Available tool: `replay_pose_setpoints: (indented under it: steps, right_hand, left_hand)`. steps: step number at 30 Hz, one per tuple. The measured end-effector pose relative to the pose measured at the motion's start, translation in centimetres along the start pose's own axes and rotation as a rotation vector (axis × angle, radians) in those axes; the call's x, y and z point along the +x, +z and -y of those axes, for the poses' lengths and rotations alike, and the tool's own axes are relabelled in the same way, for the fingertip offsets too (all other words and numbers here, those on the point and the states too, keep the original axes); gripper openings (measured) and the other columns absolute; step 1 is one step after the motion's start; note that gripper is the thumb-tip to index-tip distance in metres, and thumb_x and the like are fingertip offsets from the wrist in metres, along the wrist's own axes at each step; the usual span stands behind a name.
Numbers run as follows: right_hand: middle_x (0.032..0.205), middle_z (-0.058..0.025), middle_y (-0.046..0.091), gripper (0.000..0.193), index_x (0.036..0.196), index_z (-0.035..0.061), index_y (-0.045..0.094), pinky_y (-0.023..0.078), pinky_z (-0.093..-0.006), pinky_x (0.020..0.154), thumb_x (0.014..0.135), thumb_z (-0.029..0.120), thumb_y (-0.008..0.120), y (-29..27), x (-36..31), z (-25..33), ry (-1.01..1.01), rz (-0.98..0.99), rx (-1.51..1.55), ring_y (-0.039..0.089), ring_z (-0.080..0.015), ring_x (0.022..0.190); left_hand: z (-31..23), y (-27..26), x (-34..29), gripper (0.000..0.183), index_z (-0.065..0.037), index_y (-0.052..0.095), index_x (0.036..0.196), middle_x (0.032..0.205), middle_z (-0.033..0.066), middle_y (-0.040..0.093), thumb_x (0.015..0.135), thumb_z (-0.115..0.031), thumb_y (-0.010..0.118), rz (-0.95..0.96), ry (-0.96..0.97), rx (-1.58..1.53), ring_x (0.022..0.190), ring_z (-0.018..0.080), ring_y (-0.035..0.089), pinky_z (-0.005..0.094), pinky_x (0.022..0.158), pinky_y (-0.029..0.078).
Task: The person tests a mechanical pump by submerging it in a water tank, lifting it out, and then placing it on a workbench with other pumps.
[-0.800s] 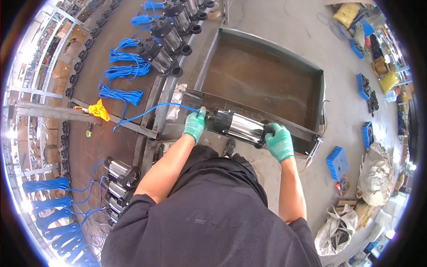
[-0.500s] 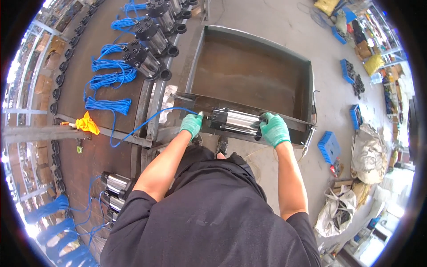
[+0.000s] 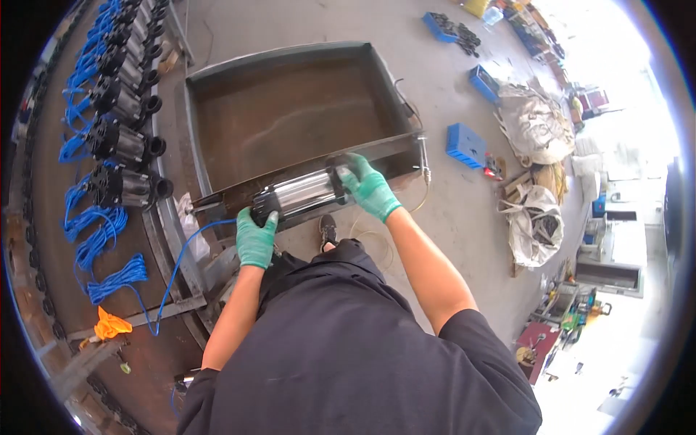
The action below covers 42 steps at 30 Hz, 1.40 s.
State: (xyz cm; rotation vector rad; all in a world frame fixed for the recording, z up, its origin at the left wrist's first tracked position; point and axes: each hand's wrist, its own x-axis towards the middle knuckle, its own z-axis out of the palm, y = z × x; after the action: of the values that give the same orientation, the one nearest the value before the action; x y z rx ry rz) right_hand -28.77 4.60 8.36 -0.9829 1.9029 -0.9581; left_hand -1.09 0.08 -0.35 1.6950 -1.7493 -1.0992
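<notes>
In mid-scene, a black-ended shiny steel cylinder [image 3: 306,193], both ends partly hidden, is clasped by curled fingers of the green-gloved left hand [image 3: 256,241] and right hand [image 3: 368,191], along a brown-bottomed rectangular metal tray's [image 3: 290,101] near side.

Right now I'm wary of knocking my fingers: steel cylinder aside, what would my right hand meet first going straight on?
Probably the metal tank's near rim, ahead and to the left of your right hand; depth is unclear, so it might pass over instead.
</notes>
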Motion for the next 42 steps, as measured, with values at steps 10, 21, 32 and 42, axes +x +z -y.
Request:
replay_pose_setpoints:
  steps: [10,21,32,42]
  right_hand:
    - [0.103,-0.0254,0.071,0.055,0.137,0.0101,0.048,0.053,-0.0507,0.087,0.091,0.036,0.065,-14.2,1.2,-15.7,0.471,-0.516,-0.602,0.068,-0.044,0.1]
    - [0.076,-0.0069,0.067,0.014,0.104,0.0059,0.065,0.052,-0.0304,0.059,0.097,0.018,0.065,-14.1,3.9,-17.1,0.347,-0.384,0.441,0.063,-0.017,0.067]
    - [0.082,-0.0024,0.064,0.021,0.117,-0.0006,0.066,0.05,-0.0277,0.062,0.1,0.012,0.061,-8.7,0.7,-11.8,0.054,0.167,0.27,0.057,-0.0101,0.066]
    - [0.081,-0.0016,0.063,0.019,0.113,0.0013,0.067,0.05,-0.0289,0.063,0.102,0.015,0.059,-7.4,3.2,-9.6,0.057,0.314,0.238,0.056,-0.0108,0.069]
  left_hand:
    - [-1.6,1.3,-0.1,0.051,0.003,0.05,0.116,0.101,0.0168,0.069,0.085,-0.022,0.082,-0.098,-0.031,-0.026,0.091,0.0269,0.066,0.0374,0.086,0.052]
    - [-0.7,1.9,0.5,0.06,0.003,0.05,0.112,0.1,0.0123,0.068,0.075,-0.022,0.09,-0.072,-0.158,-0.008,0.087,0.0218,0.064,0.0356,0.083,0.052]
    - [-2.9,1.3,0.6,0.058,0.001,0.05,0.114,0.102,0.0104,0.068,0.076,-0.018,0.089,0.002,-0.138,-0.024,0.088,0.02,0.062,0.0326,0.085,0.051]
    - [-3.5,1.1,0.8,0.06,0.005,0.046,0.122,0.111,0.0141,0.067,0.082,-0.017,0.085,0.066,-0.193,-0.005,0.096,0.021,0.063,0.0308,0.089,0.051]
